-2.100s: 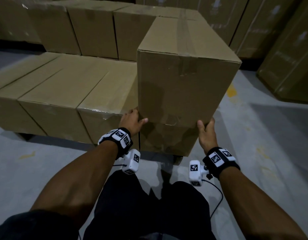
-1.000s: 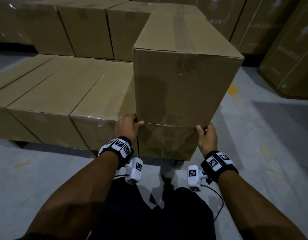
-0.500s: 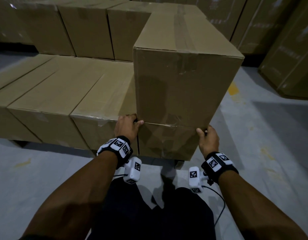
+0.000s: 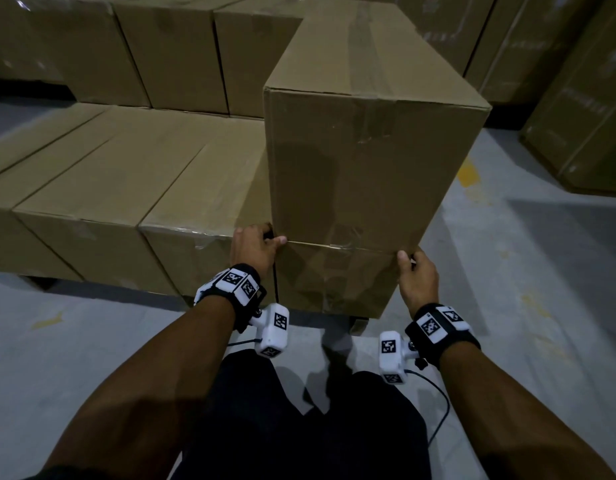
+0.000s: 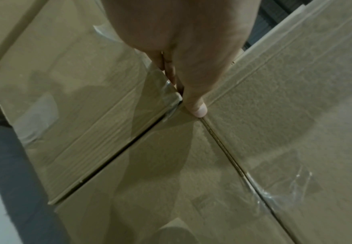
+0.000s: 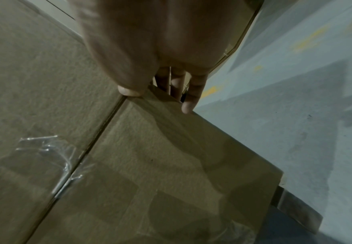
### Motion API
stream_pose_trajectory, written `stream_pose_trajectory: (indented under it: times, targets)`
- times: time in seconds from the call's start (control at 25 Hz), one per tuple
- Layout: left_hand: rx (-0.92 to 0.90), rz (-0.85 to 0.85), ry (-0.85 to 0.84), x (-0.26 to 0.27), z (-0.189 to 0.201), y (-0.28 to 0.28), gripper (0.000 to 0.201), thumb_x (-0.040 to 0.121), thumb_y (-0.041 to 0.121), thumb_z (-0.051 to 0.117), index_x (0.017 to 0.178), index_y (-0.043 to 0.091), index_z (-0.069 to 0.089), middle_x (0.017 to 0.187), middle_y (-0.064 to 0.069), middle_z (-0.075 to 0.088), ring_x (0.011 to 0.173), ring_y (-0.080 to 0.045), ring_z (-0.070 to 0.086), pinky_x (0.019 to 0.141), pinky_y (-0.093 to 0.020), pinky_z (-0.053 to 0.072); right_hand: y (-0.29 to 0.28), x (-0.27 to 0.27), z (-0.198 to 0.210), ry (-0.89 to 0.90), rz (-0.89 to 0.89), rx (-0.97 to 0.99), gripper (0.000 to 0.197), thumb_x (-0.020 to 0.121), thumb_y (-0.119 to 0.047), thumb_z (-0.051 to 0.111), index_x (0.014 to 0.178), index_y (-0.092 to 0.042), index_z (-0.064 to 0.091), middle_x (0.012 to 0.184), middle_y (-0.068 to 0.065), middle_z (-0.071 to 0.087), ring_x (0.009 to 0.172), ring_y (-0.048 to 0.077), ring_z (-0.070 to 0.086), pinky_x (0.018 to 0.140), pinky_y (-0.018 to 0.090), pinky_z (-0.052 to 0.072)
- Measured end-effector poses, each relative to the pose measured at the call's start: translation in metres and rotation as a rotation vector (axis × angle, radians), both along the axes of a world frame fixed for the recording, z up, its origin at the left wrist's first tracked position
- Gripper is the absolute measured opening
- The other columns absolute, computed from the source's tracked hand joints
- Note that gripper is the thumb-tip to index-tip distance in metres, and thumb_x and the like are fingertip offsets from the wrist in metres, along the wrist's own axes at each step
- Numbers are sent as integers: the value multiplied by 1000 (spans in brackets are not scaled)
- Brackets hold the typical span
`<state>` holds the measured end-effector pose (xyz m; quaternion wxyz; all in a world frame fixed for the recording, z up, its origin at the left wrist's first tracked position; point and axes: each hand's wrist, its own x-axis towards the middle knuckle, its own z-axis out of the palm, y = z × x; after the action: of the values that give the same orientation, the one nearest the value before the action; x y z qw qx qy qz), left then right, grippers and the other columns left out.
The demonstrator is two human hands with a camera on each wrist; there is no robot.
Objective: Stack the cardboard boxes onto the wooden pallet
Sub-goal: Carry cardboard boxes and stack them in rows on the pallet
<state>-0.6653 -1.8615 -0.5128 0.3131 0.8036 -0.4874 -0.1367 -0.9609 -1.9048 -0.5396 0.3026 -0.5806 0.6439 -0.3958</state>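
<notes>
A large taped cardboard box (image 4: 368,161) stands upright on a lower box (image 4: 334,282) at the right front of the stack. My left hand (image 4: 268,237) holds its bottom-left corner, thumb on the front seam and fingers tucked round the side. My right hand (image 4: 408,258) holds the bottom-right corner the same way. In the left wrist view the thumb (image 5: 198,109) presses where the upper box (image 5: 296,99) meets the lower box (image 5: 171,181). In the right wrist view the fingers (image 6: 191,99) reach down the side past the seam. A wooden pallet foot (image 4: 360,323) shows beneath.
Several flat boxes (image 4: 126,188) form the low layer to the left, with taller boxes (image 4: 168,53) behind. More stacked cartons (image 4: 583,116) stand at the right. Grey concrete floor (image 4: 524,289) lies open to the right and near my legs.
The upper box has come down and back to sit flush on the lower box. My hands slid from under its bottom edge to its two lower corners, then stayed nearly still.
</notes>
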Motion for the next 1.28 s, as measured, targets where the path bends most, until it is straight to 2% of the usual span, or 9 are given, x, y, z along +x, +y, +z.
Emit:
stream_pose_trajectory:
  times: [0.12,0.28,0.4,0.52,0.64,0.8,0.96,1.08,1.28]
  targets:
    - [16,16,5,2,-4,-2,34,86,49,69,109,23,73,105,-10,70,99,-27,64,83,-36,53,0,2,2,13,-23,-3,31,104,-29,50,120,-7,63,118,14,66,109,32,59,89,35,44]
    - [-18,1,9,1,-3,-2,30,89,40,70,108,17,74,101,-8,72,96,-25,65,79,-32,50,1,5,2,13,-38,16,30,104,-29,50,119,-7,63,118,14,66,110,33,60,90,36,45]
    - [9,15,-17,0,0,-3,30,89,41,70,107,18,73,100,-9,72,93,-26,66,74,-30,47,3,5,8,24,-45,23,29,104,-28,49,116,-6,63,117,15,66,109,34,59,88,34,43]
    - [46,-12,-43,-5,7,1,30,92,40,66,107,14,69,102,-12,70,95,-29,64,80,-36,54,9,8,17,16,-34,82,30,105,-29,47,122,-8,60,123,15,64,115,35,57,94,38,43]
    - [83,-103,-239,-14,13,16,31,96,36,58,111,9,62,113,-13,64,106,-32,58,91,-42,49,18,13,22,33,-7,141,35,103,-28,51,133,-10,52,133,13,60,123,36,55,103,41,43]
    - [165,-176,-524,-19,8,43,50,95,37,52,136,9,47,142,-13,48,132,-31,42,112,-46,33,49,18,12,107,-2,171,53,98,-26,58,146,-12,41,145,13,52,131,35,50,111,46,41]
    - [166,-203,-605,-21,4,62,53,95,37,51,139,9,44,147,-13,44,136,-31,38,114,-47,30,79,27,2,249,64,198,54,100,-28,55,150,-11,40,151,15,45,136,35,44,112,41,37]
    - [156,-211,-651,-23,15,67,48,93,36,50,133,9,49,138,-11,51,129,-30,43,111,-46,34,86,41,19,366,154,202,52,101,-32,54,148,-14,42,149,15,45,136,36,43,110,43,38]
    - [329,-311,-673,-41,68,88,50,90,31,54,135,10,47,139,-10,51,132,-30,41,114,-45,30,110,42,91,597,269,323,48,100,-36,50,139,-9,48,139,19,49,126,40,46,102,46,43]
